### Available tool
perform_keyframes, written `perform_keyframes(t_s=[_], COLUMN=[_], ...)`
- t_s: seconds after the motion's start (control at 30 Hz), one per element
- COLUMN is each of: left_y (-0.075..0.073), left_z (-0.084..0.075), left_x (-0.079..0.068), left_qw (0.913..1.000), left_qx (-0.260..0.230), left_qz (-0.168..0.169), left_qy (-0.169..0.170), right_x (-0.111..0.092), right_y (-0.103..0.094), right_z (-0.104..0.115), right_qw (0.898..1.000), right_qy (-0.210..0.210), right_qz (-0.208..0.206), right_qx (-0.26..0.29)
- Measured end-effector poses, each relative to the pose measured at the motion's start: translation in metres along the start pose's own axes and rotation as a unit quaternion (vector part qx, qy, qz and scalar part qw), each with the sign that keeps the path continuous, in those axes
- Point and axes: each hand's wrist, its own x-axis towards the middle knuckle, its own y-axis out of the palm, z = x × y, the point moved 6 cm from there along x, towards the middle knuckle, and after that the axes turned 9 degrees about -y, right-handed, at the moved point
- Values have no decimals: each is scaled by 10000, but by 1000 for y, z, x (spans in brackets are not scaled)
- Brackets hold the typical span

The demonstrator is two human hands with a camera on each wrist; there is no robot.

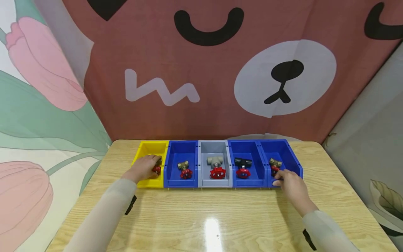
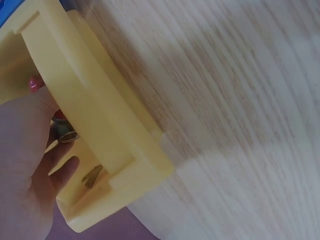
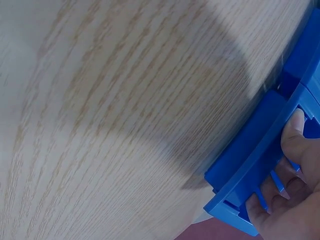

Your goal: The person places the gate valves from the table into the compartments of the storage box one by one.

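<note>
In the yellow bin (image 1: 153, 148), my left hand (image 1: 145, 168) reaches over the front and grips a brass valve with a red handwheel (image 1: 157, 169). The left wrist view shows the valve's brass end (image 2: 65, 131) between the thumb and the curled fingers. My right hand (image 1: 291, 184) reaches into the rightmost blue bin (image 1: 277, 148), its fingers spread and loosely bent. Just beyond those fingertips lies another brass valve (image 1: 275, 163), its red handwheel partly covered by the hand. In the right wrist view the thumb (image 3: 296, 122) is close to the bin's front wall.
Between the hands stand a blue bin with a brass valve (image 1: 184, 169), a grey bin with a grey valve (image 1: 215, 164), and a blue bin with a black valve (image 1: 243, 167). All sit in one row on a wooden table (image 1: 201, 213), before a printed cloth (image 1: 214, 119).
</note>
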Motion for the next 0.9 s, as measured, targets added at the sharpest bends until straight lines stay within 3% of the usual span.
perform_keyframes(t_s=[0.5,0.9], left_y=[5,9], left_z=[-3,-2], left_x=[2,0], left_qw=[9962,9938], left_qx=[-562,-807], left_qz=[486,481], left_qy=[-449,-601], right_x=[0,0], right_y=[-1,-2], right_z=[0,1], right_qw=[10000,10000], right_qy=[20,-68], right_qz=[9,-23], right_qx=[-32,-23])
